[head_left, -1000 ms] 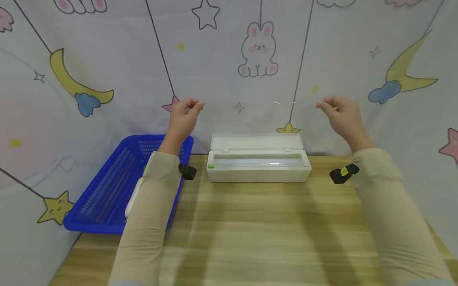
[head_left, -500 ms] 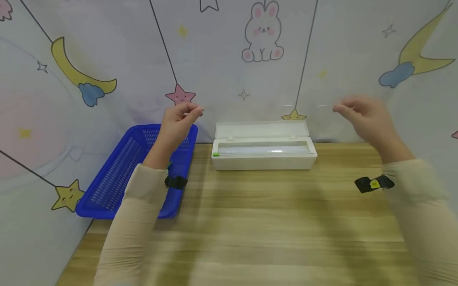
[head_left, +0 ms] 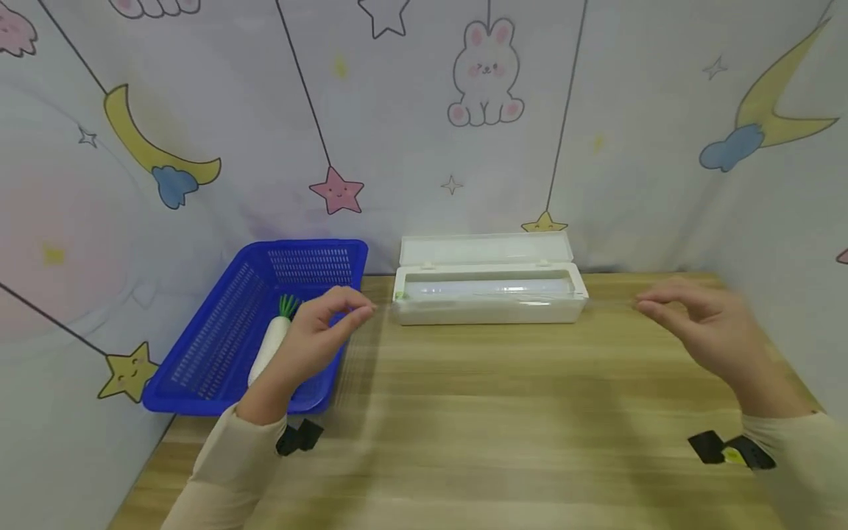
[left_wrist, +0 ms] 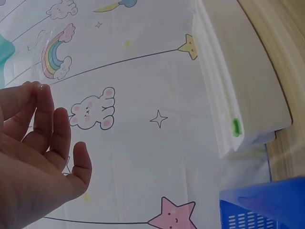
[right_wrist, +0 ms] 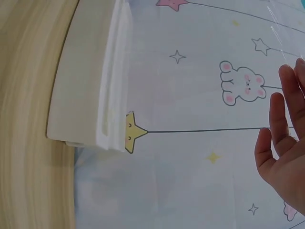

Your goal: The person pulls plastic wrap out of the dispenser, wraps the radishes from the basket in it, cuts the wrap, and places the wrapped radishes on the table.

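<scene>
Between my raised hands stretches a nearly invisible sheet of clear cling film point(head_left: 533, 302), showing mainly as thin glints. My left hand point(head_left: 318, 338) pinches one end with thumb and forefinger; the film point(left_wrist: 42, 52) rises from those fingertips in the left wrist view. At the other end my right hand point(head_left: 709, 331) pinches it too, and its thumb is cut off in the right wrist view. Behind the film a white cling film dispenser point(head_left: 490, 316) stands with its lid up, a roll point(head_left: 483, 288) inside and a green tab at its left end.
A blue plastic basket point(head_left: 305, 244) stands at the left, with a white radish point(head_left: 270, 346) with green stalks inside, partly behind my left hand. The wooden table point(head_left: 477, 442) meets a cartoon-printed cloth point(head_left: 411, 110) along its back edge.
Both hands have come down from in front of the cloth to the dispenser's height, and the right hand has moved farther right. The radish shows more in the basket.
</scene>
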Available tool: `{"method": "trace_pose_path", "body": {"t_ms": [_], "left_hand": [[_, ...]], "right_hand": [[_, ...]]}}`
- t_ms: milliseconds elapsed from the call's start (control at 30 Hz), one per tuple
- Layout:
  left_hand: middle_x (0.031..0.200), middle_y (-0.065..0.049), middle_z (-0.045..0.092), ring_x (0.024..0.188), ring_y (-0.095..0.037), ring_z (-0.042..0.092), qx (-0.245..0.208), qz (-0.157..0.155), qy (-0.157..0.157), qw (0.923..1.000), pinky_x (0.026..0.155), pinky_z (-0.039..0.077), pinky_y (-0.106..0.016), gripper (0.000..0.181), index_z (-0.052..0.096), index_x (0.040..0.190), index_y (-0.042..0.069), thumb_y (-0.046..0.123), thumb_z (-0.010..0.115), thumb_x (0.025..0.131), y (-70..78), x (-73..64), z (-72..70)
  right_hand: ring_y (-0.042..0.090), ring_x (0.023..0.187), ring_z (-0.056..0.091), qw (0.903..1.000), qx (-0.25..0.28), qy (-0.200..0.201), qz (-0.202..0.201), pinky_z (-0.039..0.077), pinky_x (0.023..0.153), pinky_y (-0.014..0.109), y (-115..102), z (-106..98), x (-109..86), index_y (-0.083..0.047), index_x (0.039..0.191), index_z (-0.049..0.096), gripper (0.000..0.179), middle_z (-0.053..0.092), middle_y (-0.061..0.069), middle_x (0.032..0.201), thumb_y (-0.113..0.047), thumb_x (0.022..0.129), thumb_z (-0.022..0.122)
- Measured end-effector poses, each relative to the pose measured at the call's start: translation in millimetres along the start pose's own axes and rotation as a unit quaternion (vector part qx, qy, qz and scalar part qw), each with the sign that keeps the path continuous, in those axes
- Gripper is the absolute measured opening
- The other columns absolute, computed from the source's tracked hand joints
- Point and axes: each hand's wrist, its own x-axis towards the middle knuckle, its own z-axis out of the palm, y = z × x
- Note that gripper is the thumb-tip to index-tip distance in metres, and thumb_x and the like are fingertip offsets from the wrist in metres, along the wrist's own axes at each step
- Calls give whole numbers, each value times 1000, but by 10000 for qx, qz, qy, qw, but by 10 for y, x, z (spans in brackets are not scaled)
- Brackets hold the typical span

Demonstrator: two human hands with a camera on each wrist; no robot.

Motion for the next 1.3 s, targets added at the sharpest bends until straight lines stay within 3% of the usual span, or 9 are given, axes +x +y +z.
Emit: {"method": "trace_pose_path", "body": {"t_ms": [133, 267, 367, 533, 800, 1000, 1167, 1300], "left_hand": [[91, -6, 67, 87, -7, 56, -25, 607, -136, 9981, 77, 45, -22, 12, 68, 93, 6, -3, 61, 90, -65, -245, 99], [87, -6, 67, 86, -11, 56, -25, 1022, -283, 9944, 76, 46, -23, 14, 68, 93, 8, -5, 63, 88, -131, -457, 212], [88, -1, 68, 88, -11, 57, 109, 903, -452, 9948, 77, 47, -25, 15, 68, 92, 13, -1, 65, 87, -160, -602, 281], [89, 4, 67, 89, -10, 59, 221, 615, -698, 9954, 77, 49, -29, 18, 68, 91, 19, 1, 66, 88, -202, -781, 353], [89, 4, 66, 87, -9, 57, 352, 527, -677, 9957, 76, 48, -26, 16, 67, 88, 20, 4, 67, 87, -345, -979, 514], [85, 6, 66, 81, -9, 56, 545, 703, -637, 9940, 72, 44, -26, 17, 67, 82, 15, -2, 70, 82, -502, -1050, 667], [83, 9, 65, 80, -9, 57, 885, 785, -653, 9908, 73, 45, -26, 14, 68, 80, 12, -1, 72, 78, -603, -1083, 744], [82, 10, 64, 82, -10, 57, 1216, 875, -760, 9858, 79, 47, -34, 15, 67, 78, 12, -1, 73, 76, -639, -1103, 773]], "right_hand": [[5, 95, 59, 9980, 519, -356, -49, 43, 86, 11, 45, 33, -237, 1, 94, 71, 28, 68, -4, 96, 22, 79, 62], [3, 98, 58, 9968, 251, -755, -58, 42, 88, 10, 61, 54, -450, -5, 93, 71, 35, 68, -1, 94, 23, 74, 65], [0, 100, 57, 9955, -118, -942, -12, 40, 89, 8, 73, 79, -616, -12, 94, 72, 39, 69, -3, 93, 20, 72, 69], [0, 99, 57, 9923, 40, -1220, 233, 41, 88, 8, 115, 159, -852, -16, 98, 72, 41, 68, -5, 98, 17, 74, 69], [0, 100, 56, 9895, 182, -1328, 534, 41, 87, 10, 242, 305, -1055, -21, 94, 71, 40, 66, -8, 98, 15, 76, 69], [2, 93, 58, 9902, 252, -1312, 411, 42, 81, 11, 347, 404, -1134, -19, 92, 72, 35, 66, -7, 94, 11, 75, 72], [2, 91, 58, 9843, 259, -1596, 710, 43, 80, 13, 442, 458, -1178, -17, 90, 73, 24, 67, -7, 93, 5, 79, 72], [3, 89, 59, 9809, 479, -1818, 502, 48, 74, 19, 505, 509, -1196, -14, 91, 73, 24, 68, -1, 92, 6, 78, 72]]}}
